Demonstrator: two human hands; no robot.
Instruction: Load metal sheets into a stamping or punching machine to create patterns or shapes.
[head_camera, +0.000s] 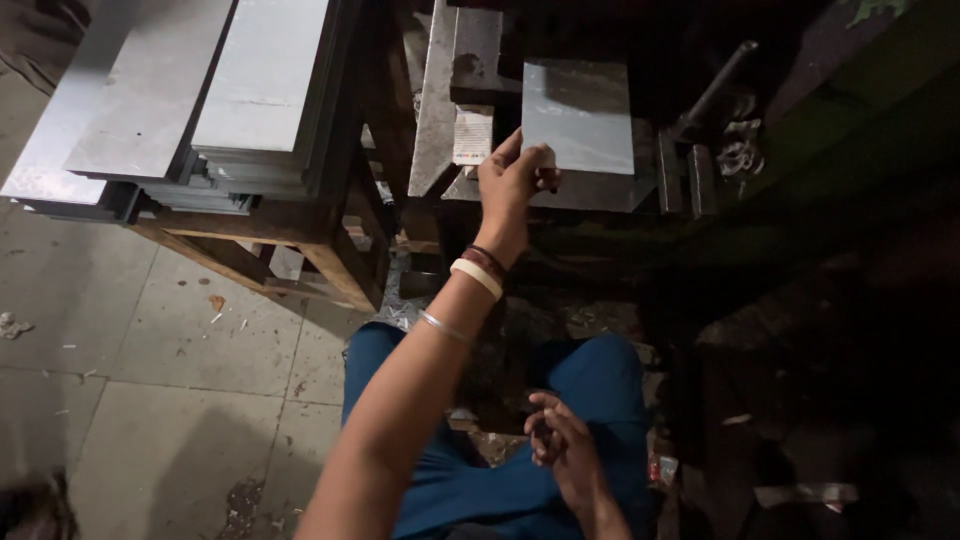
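The left hand (512, 180) reaches forward with its fingers (545, 178) closed on the near left corner of a square grey metal sheet (580, 115). That sheet lies flat on the dark machine bed (590, 192), its left edge just beside a small pale tag (473, 135) and its right edge near an upright dark bracket (685, 170). A slanted lever handle (715, 88) rises beyond the bracket, so the sheet has little room on the right. The near edge of the bed stays open toward the person's knees.

The right hand (562, 445) rests low between the blue trouser legs (610, 385), fingers curled; whether it holds anything cannot be told.

To the left, a wooden counter (300, 240) carries stacks of long grey metal plates (260, 80); at least three piles show, their ends overhanging the counter's near edge. A narrow gap separates the counter from the machine bed. The tiled floor (150, 400) lies to the left of the person's legs.

The left wrist wears three bands: one white, one dark red, and one thin silver bangle (443, 327) further up the forearm.
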